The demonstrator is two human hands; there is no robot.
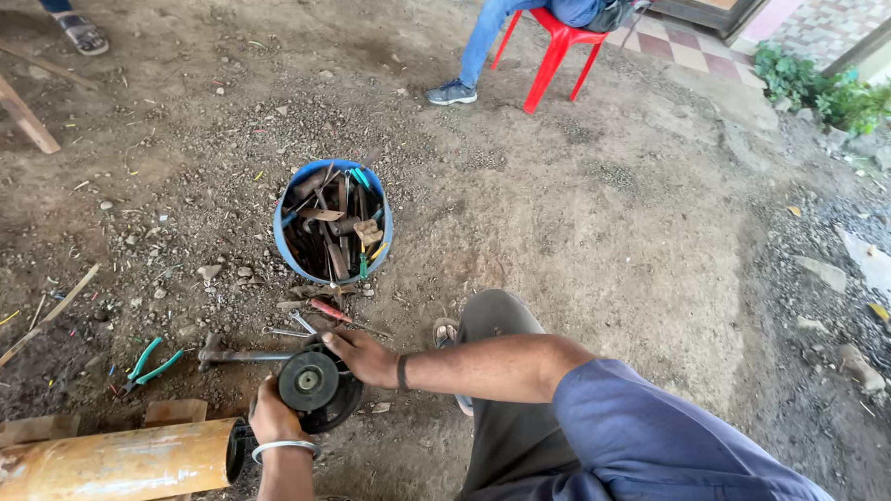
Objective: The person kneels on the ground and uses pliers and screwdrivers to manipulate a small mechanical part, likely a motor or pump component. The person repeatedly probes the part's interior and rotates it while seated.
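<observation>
My left hand [272,417] grips the lower side of a black round disc assembly [314,385] that sits at the end of a rusty orange cylinder [116,459]. On the upper right edge of the same black disc rests my right hand [362,355], fingers curled over it; a dark band circles that wrist. A metal bangle is on my left wrist. My knee in grey trousers [497,320] is bent just right of the hands.
A blue bucket [288,255] full of rusty tools stands on the dirt ahead. Green-handled pliers [148,364], a hammer [232,354], a wrench and a red screwdriver [329,313] lie nearby. Another person sits on a red stool [555,51] beyond.
</observation>
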